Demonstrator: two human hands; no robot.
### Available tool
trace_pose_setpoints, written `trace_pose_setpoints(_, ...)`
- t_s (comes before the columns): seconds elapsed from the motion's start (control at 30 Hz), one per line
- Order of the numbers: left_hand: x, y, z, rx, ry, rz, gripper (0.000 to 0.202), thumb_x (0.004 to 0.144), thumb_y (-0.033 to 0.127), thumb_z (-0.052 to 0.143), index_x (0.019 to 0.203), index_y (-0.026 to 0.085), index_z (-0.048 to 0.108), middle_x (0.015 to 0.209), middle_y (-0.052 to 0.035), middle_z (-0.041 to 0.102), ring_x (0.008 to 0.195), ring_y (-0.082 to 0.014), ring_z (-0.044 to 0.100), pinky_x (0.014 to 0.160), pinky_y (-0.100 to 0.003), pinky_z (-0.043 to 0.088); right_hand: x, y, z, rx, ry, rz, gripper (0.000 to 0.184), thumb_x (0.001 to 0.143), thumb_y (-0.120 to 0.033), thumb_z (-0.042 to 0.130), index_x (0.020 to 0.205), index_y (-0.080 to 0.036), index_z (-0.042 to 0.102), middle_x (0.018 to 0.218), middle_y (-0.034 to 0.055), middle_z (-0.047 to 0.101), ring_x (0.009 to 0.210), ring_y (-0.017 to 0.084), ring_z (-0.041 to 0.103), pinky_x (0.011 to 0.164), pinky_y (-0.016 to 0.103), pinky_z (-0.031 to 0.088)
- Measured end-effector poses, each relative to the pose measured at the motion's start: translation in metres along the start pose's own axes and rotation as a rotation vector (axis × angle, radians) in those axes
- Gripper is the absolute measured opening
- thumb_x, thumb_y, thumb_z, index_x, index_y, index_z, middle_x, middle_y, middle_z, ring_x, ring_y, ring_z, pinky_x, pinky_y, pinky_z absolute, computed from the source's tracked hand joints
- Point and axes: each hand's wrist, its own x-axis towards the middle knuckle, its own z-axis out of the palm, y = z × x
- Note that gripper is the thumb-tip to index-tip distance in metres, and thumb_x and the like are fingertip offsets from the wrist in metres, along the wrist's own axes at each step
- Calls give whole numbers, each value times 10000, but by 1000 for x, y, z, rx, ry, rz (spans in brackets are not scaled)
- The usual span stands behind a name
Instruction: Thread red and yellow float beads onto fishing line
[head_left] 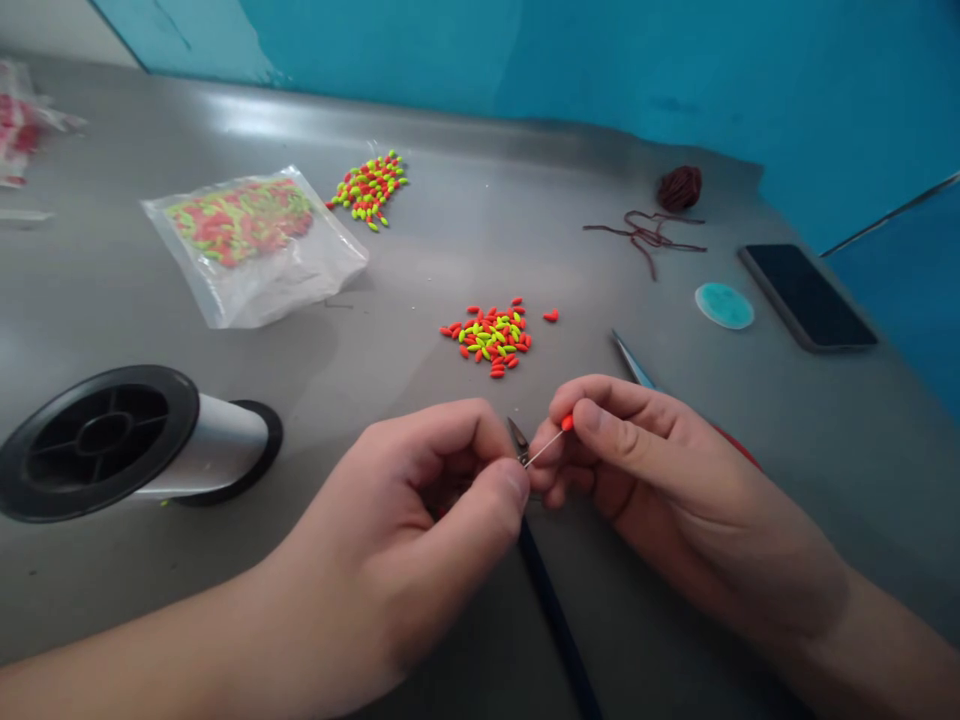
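Note:
My left hand [420, 540] is closed in a pinch on a thin, pale, straight strand [544, 449], either a needle or stiff line; I cannot tell which. My right hand [675, 480] pinches a small orange-red oval bead [568, 422] between thumb and forefinger, at the strand's far end. A bit of red shows inside the curled left fingers, mostly hidden. Beneath both hands lies a slim dark-handled tool [555, 620] with a pointed metal tip. Just beyond them is a pile of red and yellow-green beads [491, 338].
At left stand a spool of clear line [232, 440] and a plastic bag of beads [262, 260]. More beads [371, 190] lie behind. Scissors [632, 358] sit partly under my right hand. Farther right are a turquoise disc [724, 305], a phone [808, 297], brown cord [649, 235] and a ball of cord [679, 188].

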Motion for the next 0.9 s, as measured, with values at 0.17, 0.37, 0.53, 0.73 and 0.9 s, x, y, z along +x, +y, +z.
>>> trace_pose_setpoints(0.17, 1, -1, 0, 40, -6, 27, 285, 967, 221, 644, 683, 227, 638, 568, 69, 575, 520, -91, 471, 483, -199, 348, -1, 0, 1, -10, -1, 3, 106, 1021, -304, 810, 970, -211, 807, 907, 18, 840, 814, 113, 789, 767, 180, 648)
trace_pose_setpoints(0.37, -2, -2, 0, 59, -28, 54, 289, 976, 198, 608, 688, 225, 616, 575, 82, 565, 520, -77, 462, 480, -172, 349, -3, 0, 1, -29, -4, 9, 106, 1020, -303, 811, 977, -207, 803, 908, 8, 837, 825, 107, 787, 775, 175, 647)
trace_pose_setpoints(0.53, -1, -2, 0, 50, -22, 53, 284, 973, 198, 611, 689, 222, 603, 584, 79, 552, 531, -77, 453, 488, -166, 359, -3, -1, -1, -86, 9, -25, 108, 1025, -331, 809, 993, -228, 802, 911, -4, 838, 829, 106, 791, 791, 177, 650)
trace_pose_setpoints(0.73, -2, -1, -2, 101, -58, -5, 310, 992, 296, 617, 696, 222, 564, 578, 63, 514, 527, -95, 429, 463, -183, 352, -7, 0, 1, -313, 94, -175, 72, 1003, -348, 843, 979, -282, 827, 873, -38, 845, 822, 79, 792, 800, 111, 622)
trace_pose_setpoints(0.9, -2, -1, 1, 184, 0, 34, 255, 987, 377, 650, 780, 229, 656, 605, 46, 536, 550, -120, 478, 463, -206, 381, -6, 1, -1, -268, 66, -177, 73, 1009, -363, 834, 997, -292, 827, 859, -45, 836, 792, 83, 784, 792, 139, 633)
